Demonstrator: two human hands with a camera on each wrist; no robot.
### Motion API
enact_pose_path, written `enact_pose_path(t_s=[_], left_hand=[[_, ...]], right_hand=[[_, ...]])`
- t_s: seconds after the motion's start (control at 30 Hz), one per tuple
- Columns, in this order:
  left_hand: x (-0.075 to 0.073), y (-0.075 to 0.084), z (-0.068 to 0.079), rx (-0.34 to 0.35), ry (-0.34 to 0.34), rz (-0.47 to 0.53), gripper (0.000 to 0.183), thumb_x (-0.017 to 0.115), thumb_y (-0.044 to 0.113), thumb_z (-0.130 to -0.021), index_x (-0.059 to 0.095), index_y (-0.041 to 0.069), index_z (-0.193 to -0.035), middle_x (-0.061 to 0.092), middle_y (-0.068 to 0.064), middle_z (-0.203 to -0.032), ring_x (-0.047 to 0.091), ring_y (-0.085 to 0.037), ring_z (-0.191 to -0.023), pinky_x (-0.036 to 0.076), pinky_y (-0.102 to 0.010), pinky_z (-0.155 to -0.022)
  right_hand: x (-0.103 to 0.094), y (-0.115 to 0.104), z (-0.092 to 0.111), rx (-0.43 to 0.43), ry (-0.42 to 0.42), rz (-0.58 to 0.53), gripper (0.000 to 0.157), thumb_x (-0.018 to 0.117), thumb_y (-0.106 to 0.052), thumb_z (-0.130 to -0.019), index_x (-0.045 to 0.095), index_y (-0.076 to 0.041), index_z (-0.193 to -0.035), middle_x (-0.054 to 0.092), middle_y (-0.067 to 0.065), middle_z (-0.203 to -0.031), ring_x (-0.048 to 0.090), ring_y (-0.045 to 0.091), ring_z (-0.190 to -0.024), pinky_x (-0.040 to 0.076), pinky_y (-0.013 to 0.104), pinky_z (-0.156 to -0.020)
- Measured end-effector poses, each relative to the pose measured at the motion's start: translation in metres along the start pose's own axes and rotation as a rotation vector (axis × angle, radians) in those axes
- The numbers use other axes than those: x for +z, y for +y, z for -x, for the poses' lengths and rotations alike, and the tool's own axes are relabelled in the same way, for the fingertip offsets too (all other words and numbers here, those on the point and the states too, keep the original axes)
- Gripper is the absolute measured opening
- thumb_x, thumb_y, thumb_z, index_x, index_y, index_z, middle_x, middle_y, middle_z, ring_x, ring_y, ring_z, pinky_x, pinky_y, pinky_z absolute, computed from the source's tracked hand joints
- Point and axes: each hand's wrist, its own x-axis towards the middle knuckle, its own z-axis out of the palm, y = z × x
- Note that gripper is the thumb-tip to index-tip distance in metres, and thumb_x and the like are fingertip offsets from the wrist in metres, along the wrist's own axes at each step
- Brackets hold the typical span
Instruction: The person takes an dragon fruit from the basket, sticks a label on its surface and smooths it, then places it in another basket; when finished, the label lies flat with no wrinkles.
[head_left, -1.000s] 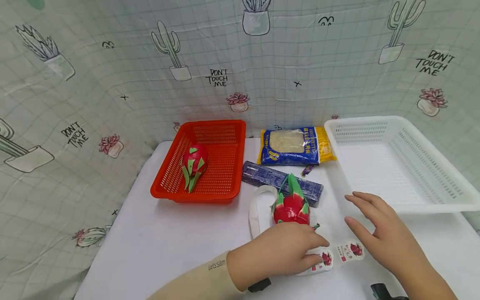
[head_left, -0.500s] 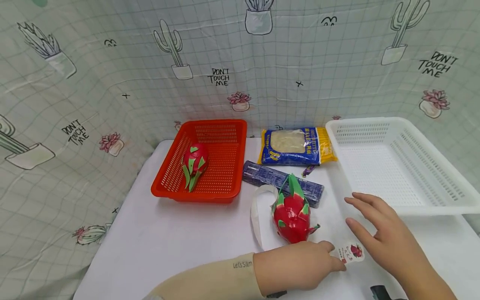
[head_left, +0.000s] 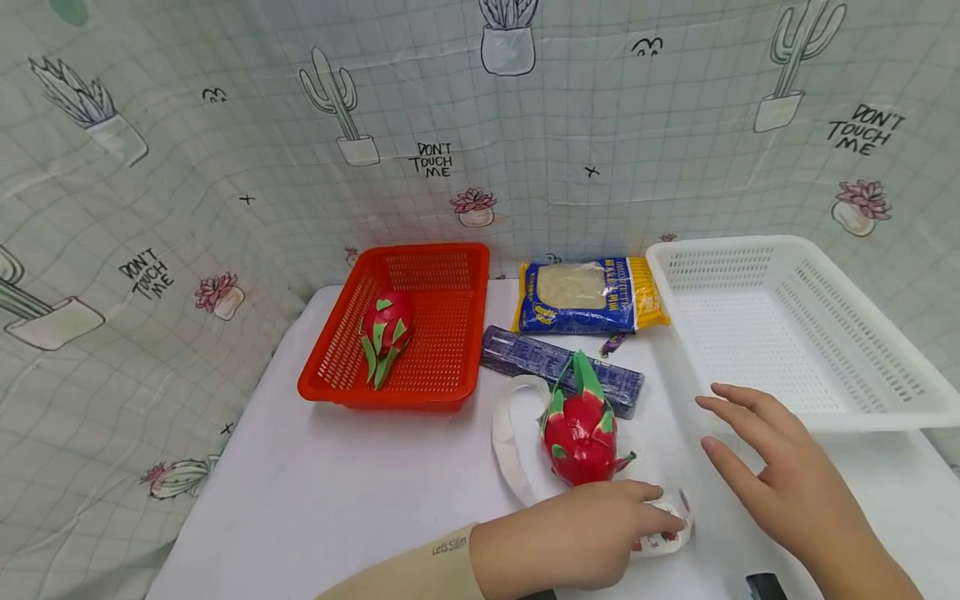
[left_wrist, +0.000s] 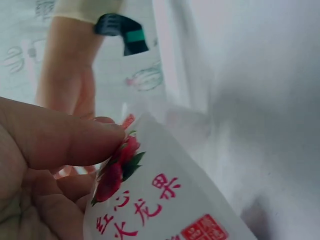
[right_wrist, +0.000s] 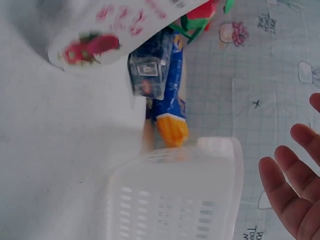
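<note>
My left hand (head_left: 573, 533) pinches a white strip of labels (left_wrist: 155, 185) between thumb and finger. The labels carry a printed dragon fruit picture and red characters. In the head view the strip (head_left: 506, 442) loops behind the hand, and its printed end bends up at the fingertips. Just beyond that hand lies a red dragon fruit (head_left: 581, 439) with green scales, beside the strip. To the right, my right hand (head_left: 783, 483) hovers in front of the white basket, fingers spread and holding nothing; the right wrist view shows its fingertips apart from everything.
A red basket (head_left: 442, 392) with another dragon fruit (head_left: 387, 329) stands at the left. A dark blue wrapped packet (head_left: 517, 350) lies behind the nearer fruit. Farther back are a blue and yellow bag (head_left: 577, 287) and a small purple wrapper (head_left: 613, 343). A white basket (head_left: 757, 333) stands right.
My left hand moved right along the strip to its printed end, then slightly back. That end, flat before, now curls up in the fingers. The right hand has barely moved.
</note>
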Motion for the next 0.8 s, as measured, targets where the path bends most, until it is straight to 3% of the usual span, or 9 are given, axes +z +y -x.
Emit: enact_pose_path(t_s=[0.1,0.23,0.3,0.4,0.57,0.67,0.8], left_hand=[[-0.004,-0.003,0.012,0.007,0.104,0.041,0.068,0.082,0.010,-0.091,0.063,0.042,-0.147,0.058,0.018,-0.153,0.055,0.000,-0.140,0.058,-0.022,-0.101],[-0.007,-0.012,0.028,0.002,0.291,0.137,0.055,0.070,0.008,-0.100,0.065,0.041,-0.145,0.059,0.019,-0.152,0.054,-0.001,-0.141,0.053,-0.022,-0.110],[-0.006,-0.017,0.034,0.006,0.380,0.190,0.054,0.069,0.006,-0.101,0.067,0.039,-0.143,0.059,0.019,-0.151,0.054,-0.002,-0.141,0.052,-0.021,-0.110],[-0.005,-0.024,0.040,0.019,0.490,0.287,0.055,0.069,0.001,-0.098,0.070,0.037,-0.139,0.061,0.017,-0.146,0.056,-0.003,-0.138,0.052,-0.020,-0.108],[-0.004,-0.034,0.044,0.015,0.670,0.588,0.042,0.077,0.006,-0.092,0.079,0.027,-0.128,0.071,0.012,-0.131,0.062,0.000,-0.116,0.058,-0.019,-0.092],[-0.005,-0.038,0.045,-0.013,0.789,0.770,0.028,0.084,0.013,-0.090,0.083,0.022,-0.116,0.073,0.007,-0.112,0.061,-0.003,-0.094,0.059,-0.018,-0.077],[-0.009,-0.042,0.044,-0.082,0.878,0.875,0.015,0.085,0.013,-0.090,0.080,0.019,-0.104,0.066,0.003,-0.094,0.055,-0.007,-0.082,0.051,-0.015,-0.070]], right_hand=[[-0.001,-0.002,0.000,0.000,0.016,-0.014,0.054,0.083,0.001,-0.083,0.073,-0.016,-0.133,0.065,0.008,-0.138,0.037,-0.018,-0.135,0.021,-0.006,-0.107],[-0.001,-0.004,0.000,0.020,0.021,-0.018,0.050,0.083,-0.001,-0.085,0.073,-0.015,-0.132,0.067,0.007,-0.135,0.039,-0.019,-0.132,0.022,-0.007,-0.105],[0.000,-0.004,0.001,0.034,0.015,-0.011,0.048,0.082,-0.004,-0.088,0.073,-0.015,-0.133,0.067,0.006,-0.134,0.040,-0.018,-0.131,0.022,-0.006,-0.104],[0.000,-0.005,0.002,0.085,-0.013,0.001,0.045,0.081,-0.011,-0.092,0.071,-0.020,-0.136,0.068,0.003,-0.135,0.045,-0.015,-0.124,0.033,-0.001,-0.096],[-0.002,-0.008,0.002,0.233,-0.119,0.012,0.043,0.075,-0.027,-0.100,0.067,-0.027,-0.143,0.068,0.002,-0.140,0.068,0.013,-0.110,0.050,0.018,-0.076],[0.000,-0.012,-0.001,0.291,-0.179,0.010,0.044,0.070,-0.033,-0.104,0.064,-0.026,-0.147,0.066,0.006,-0.144,0.073,0.036,-0.108,0.059,0.034,-0.083],[0.003,-0.018,-0.003,0.311,-0.222,-0.008,0.045,0.066,-0.035,-0.106,0.061,-0.023,-0.149,0.064,0.010,-0.146,0.072,0.043,-0.112,0.059,0.062,-0.091]])
